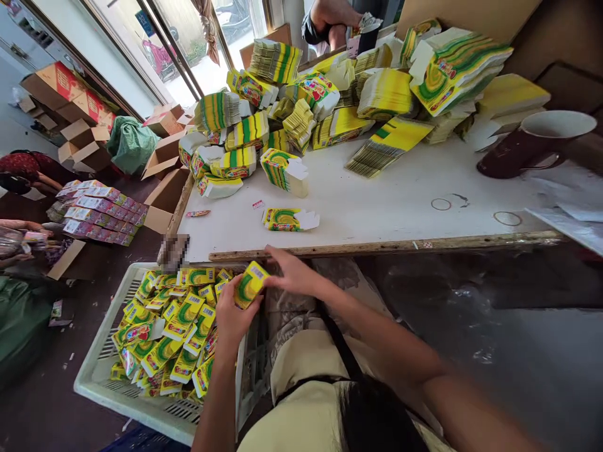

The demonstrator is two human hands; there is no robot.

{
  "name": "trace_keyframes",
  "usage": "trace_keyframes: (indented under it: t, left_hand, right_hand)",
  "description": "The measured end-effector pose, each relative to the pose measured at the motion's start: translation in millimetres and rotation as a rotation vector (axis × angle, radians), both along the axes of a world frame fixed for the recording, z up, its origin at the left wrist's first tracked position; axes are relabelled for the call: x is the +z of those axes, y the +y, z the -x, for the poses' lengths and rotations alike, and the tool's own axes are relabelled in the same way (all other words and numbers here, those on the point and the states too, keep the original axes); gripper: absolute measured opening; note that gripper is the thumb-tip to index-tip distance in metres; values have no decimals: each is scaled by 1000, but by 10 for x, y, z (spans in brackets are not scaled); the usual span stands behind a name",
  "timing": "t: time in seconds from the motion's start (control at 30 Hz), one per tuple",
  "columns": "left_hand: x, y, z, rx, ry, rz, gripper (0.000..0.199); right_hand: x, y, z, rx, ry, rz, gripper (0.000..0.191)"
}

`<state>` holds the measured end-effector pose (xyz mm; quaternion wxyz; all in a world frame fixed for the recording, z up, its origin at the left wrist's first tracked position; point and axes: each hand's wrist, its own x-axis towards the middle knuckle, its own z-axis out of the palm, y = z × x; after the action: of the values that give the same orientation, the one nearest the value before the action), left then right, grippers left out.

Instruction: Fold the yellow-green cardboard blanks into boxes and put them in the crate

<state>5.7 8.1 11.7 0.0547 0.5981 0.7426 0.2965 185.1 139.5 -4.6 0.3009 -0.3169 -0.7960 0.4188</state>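
My left hand (233, 314) is closed around a small yellow carton (249, 286) with green swirls and a barcode panel, above the crate's right side. My right hand (294, 274) is at the carton's right end. Its thumb side touches the edge, and its forefinger reaches out apart from it. Below and left, a pale plastic crate (89, 370) is heaped with similar folded cartons (183, 320). On the white table (377, 213) lies one carton with its white end flaps open (287, 220). Behind it stands a small bundle of flattened cartons (282, 169).
Stacks of flattened yellow cartons (247, 132) cover the table's back. A dark mug (522, 147) and rubber bands (441, 204) are at the right. A wooden strip (377, 247) edges the table. Cardboard boxes (164, 194) and pink packages (106, 210) stand left, near other people.
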Motion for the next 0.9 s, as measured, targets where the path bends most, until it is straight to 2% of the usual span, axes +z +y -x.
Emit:
trace_keyframes:
  t: [0.07,0.13,0.23,0.3,0.37,0.5,0.53,0.6,0.67,0.7,0.73,0.77,0.83,0.9]
  left_hand:
    - [13,-103,321,148,57,-55,58]
    - [19,-239,695,402,191,-92,64]
    - [9,-461,1159,709,263,36,71]
    - [3,-589,1315,772,203,91,76]
    - [12,-674,1348,757,148,64,81]
    - [44,-665,1155,695,105,-49,77]
    - [37,-623,1054,631,60,-94,72]
    - [-10,-493,775,483,-52,-144,64]
    - [-80,-308,415,339,-161,-137,70]
    - [-109,-203,226,244,-249,-140,76]
    - [-126,-96,47,93,-502,-191,83]
    - [-124,9,-110,3,-743,-243,83]
    - [-69,195,-333,-3,-1066,-365,72]
    - [23,330,-425,72,-1236,-463,64]
  right_hand:
    - [23,276,-41,-154,-47,-13,59]
    - [5,567,-82,-332,-124,-29,47]
    - [-82,852,-109,-444,-228,-48,35]
    - [-147,905,-108,-456,-267,-61,28]
    - [-193,895,-111,-466,-283,-73,27]
    - [-227,839,-128,-500,-242,-103,44]
    - [-225,804,-117,-521,-163,-124,46]
    - [-213,653,-60,-475,-84,-132,53]
    - [-194,370,34,-338,57,-59,61]
    - [-185,191,87,-220,147,12,62]
    - [-176,4,138,-103,209,76,60]
    - [-167,-179,185,-33,217,102,58]
    - [-147,-481,249,96,292,222,59]
    - [-120,-666,268,171,394,357,65]
